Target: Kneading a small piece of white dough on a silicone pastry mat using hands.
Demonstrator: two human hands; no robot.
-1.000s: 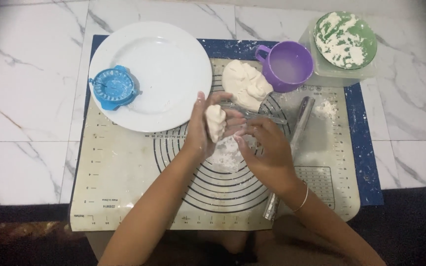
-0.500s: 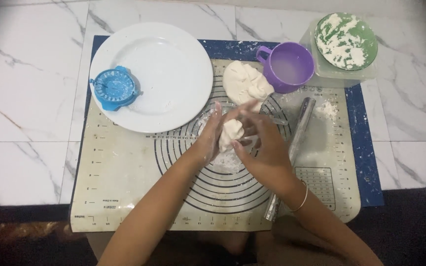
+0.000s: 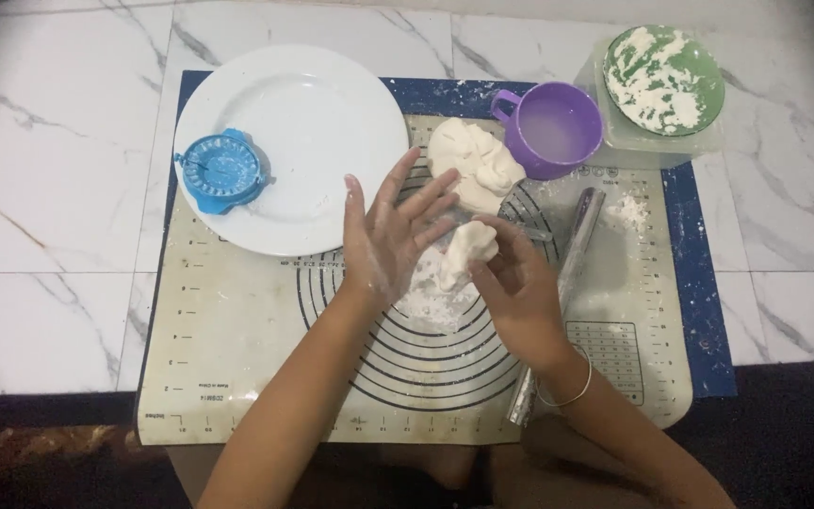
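Right hand (image 3: 518,287) curled around a small dough piece (image 3: 463,254), fingers closed on it, held just above the mat's (image 3: 237,377) middle over a patch of flour (image 3: 431,302). Left hand (image 3: 390,240) spread wide and flat, fingers splayed, holding nothing, palm turned toward the dough piece and just beside it. Thin bangle (image 3: 572,391) on the right wrist.

Larger dough lump (image 3: 473,162) resting near the mat's far edge, touching the base of a purple cup (image 3: 550,130). Rolling pin (image 3: 562,283) lying lengthwise along the mat's right side, just right of the right hand. White plate (image 3: 322,113) over the mat's far-left corner, with a blue dumpling press (image 3: 221,170) sitting at its left rim. Green bowl (image 3: 663,77) with flour inside, set in a clear tub beyond the mat's far-right corner. Small flour heap (image 3: 628,209) near the mat's right edge. Marble floor (image 3: 49,170) under everything.
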